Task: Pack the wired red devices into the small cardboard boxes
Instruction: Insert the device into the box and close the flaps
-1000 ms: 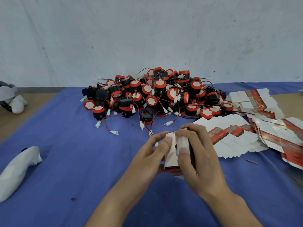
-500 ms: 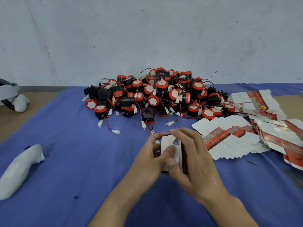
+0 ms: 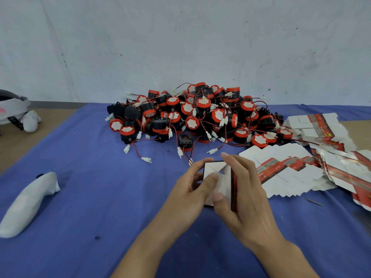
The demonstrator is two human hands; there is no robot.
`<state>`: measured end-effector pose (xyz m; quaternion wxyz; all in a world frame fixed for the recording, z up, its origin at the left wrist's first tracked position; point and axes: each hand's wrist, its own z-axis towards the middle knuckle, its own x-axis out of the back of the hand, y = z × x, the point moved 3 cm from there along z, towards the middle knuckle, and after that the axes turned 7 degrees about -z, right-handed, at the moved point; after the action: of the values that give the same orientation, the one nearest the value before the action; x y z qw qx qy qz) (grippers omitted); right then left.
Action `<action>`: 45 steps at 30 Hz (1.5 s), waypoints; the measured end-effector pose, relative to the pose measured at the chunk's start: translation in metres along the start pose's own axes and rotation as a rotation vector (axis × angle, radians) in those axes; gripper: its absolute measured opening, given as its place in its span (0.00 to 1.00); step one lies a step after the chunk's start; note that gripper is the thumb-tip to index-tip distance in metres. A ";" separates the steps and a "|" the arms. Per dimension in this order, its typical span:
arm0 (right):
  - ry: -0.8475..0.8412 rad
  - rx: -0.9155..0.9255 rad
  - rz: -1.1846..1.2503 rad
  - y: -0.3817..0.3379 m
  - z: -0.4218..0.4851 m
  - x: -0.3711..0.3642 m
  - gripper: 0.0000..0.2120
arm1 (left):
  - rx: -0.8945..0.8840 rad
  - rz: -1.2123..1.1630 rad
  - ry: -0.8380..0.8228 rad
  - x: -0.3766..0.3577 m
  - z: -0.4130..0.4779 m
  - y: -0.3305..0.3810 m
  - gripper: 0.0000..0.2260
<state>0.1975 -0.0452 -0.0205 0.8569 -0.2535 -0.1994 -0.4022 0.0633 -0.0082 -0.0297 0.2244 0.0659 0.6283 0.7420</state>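
Note:
A small cardboard box (image 3: 217, 178), white inside with red and black sides, is held up between both hands above the blue cloth. My left hand (image 3: 190, 189) grips its left side, thumb pressing on a white flap. My right hand (image 3: 247, 189) wraps its right side, fingers over the top edge and thumb on the lower flap. A big pile of red and black wired devices (image 3: 196, 117) with white connectors lies behind the box. One loose device (image 3: 185, 141) sits at the pile's front. Whether a device is in the box is hidden.
Flat unfolded boxes (image 3: 285, 171) fan out to the right, with a further stack (image 3: 317, 127) behind and more at the right edge (image 3: 349, 173). A white controller-shaped object (image 3: 30, 201) lies at the left. The blue cloth (image 3: 100, 197) covers the table; a wall stands behind.
The box has turned so its open white end faces me, and both thumbs have moved onto the flaps, folding them inward. The hands rose slightly.

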 end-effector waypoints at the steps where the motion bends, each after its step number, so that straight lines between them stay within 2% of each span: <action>1: 0.006 -0.001 0.001 0.000 0.000 0.000 0.26 | 0.001 -0.001 -0.005 0.000 0.000 0.000 0.14; 12: -0.005 0.027 -0.033 0.001 -0.003 -0.005 0.26 | -0.144 0.205 0.066 -0.006 -0.003 0.000 0.13; 15: -0.001 0.007 0.003 0.003 -0.002 -0.003 0.27 | -0.072 0.099 0.024 -0.004 -0.002 0.000 0.15; 18: -0.003 -0.027 0.042 0.004 0.000 0.000 0.27 | 0.026 0.000 0.067 -0.001 0.001 0.000 0.15; 20: -0.009 -0.046 0.053 0.006 0.001 0.001 0.27 | 0.122 -0.136 0.115 0.001 0.002 0.001 0.13; 22: -0.032 -0.075 0.062 0.009 0.001 0.002 0.26 | 0.187 -0.283 0.096 0.003 0.003 0.001 0.15; 25: -0.088 -0.124 0.053 0.014 -0.001 0.000 0.25 | 0.166 -0.381 0.025 0.006 0.002 0.007 0.17; 28: -0.150 -0.159 0.071 0.016 -0.002 -0.002 0.27 | 0.091 -0.361 0.040 0.007 0.001 0.012 0.19; 30: -0.192 -0.183 0.099 0.019 -0.003 -0.005 0.27 | 0.031 -0.212 0.097 0.006 -0.001 0.013 0.15; 32: -0.225 -0.224 0.117 0.022 -0.005 -0.009 0.29 | -0.037 0.019 0.173 0.006 -0.003 0.014 0.05; 34: -0.218 -0.278 0.130 0.025 -0.004 -0.011 0.33 | -0.140 0.320 0.221 0.008 -0.005 0.011 0.10; 36: -0.159 -0.355 0.170 0.031 -0.004 -0.010 0.32 | -0.214 0.710 0.195 0.009 -0.007 0.008 0.14; 39: -0.124 -0.509 0.302 0.038 -0.002 -0.012 0.14 | -0.327 1.304 0.051 0.001 -0.011 0.000 0.23; 40: -0.123 -0.538 0.350 0.038 -0.002 -0.013 0.11 | -0.391 1.397 0.002 -0.005 -0.013 0.000 0.24; 42: -0.132 -0.561 0.433 0.038 -0.001 -0.015 0.15 | -0.405 1.424 -0.128 -0.015 -0.014 -0.007 0.22; 45: -0.252 -0.598 0.507 0.040 -0.005 -0.023 0.18 | -0.425 1.443 -0.178 -0.023 -0.010 -0.017 0.22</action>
<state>0.2157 -0.0125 -0.0482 0.7862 -0.5798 -0.1083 -0.1843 0.0837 -0.0248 -0.0435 -0.2593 0.4759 0.2521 0.8017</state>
